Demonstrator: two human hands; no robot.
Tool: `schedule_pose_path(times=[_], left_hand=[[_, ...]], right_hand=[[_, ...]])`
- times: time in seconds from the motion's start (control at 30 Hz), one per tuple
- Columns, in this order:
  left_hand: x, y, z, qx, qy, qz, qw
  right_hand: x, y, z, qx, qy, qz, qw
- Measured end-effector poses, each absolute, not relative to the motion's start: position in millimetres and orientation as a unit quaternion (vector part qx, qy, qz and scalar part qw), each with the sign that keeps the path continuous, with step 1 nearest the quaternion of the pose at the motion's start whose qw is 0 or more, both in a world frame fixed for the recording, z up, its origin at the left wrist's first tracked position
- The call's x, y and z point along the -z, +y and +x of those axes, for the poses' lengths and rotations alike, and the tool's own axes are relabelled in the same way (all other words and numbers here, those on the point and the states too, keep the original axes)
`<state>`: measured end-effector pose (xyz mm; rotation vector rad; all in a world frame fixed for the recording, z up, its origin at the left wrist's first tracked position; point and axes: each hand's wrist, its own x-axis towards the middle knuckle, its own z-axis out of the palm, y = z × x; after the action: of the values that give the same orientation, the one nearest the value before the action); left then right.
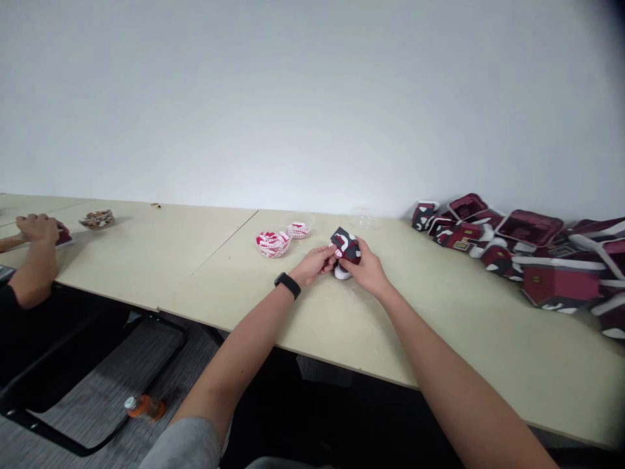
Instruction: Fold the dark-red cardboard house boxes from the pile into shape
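Just above the table, my right hand point(365, 266) grips a small model house point(346, 242) with a dark grey, white-patched roof and dark red walls. My left hand point(316, 264) is at the house's left side, thumb and fingers pinched together against it. A small white-and-red piece seems to be at those fingertips, too small to make out well. Left of my hands stand a clear bowl point(272, 243) of red-and-white pieces and a smaller clear cup point(299, 228) with similar pieces.
Similar dark red model houses point(530, 228) are heaped on the table's right side. A clear empty-looking container point(366, 218) stands by the wall. At far left, a co-worker's hands point(39, 228) hold a dark red thing near a bowl point(97, 219). An orange bottle point(145, 408) is on the floor.
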<state>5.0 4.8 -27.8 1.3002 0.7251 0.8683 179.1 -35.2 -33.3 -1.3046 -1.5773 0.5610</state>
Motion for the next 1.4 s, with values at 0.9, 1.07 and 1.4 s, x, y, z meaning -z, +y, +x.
schedule_pose_path(times=[0.9, 1.07, 1.4], left_hand=[[24.0, 3.0, 1.5, -0.381, 0.306, 0.553, 0.675], [22.0, 0.7, 1.4, -0.375, 0.322, 0.565, 0.661], [20.6, -0.4, 1.5, -0.374, 0.325, 0.58, 0.646]], right_hand=[[32.2, -35.6, 178.8, -0.22, -0.637, -0.541, 0.503], [31.7, -37.2, 178.1, -0.213, -0.643, -0.544, 0.495], [30.3, -37.5, 177.1, -0.205, -0.647, -0.552, 0.485]])
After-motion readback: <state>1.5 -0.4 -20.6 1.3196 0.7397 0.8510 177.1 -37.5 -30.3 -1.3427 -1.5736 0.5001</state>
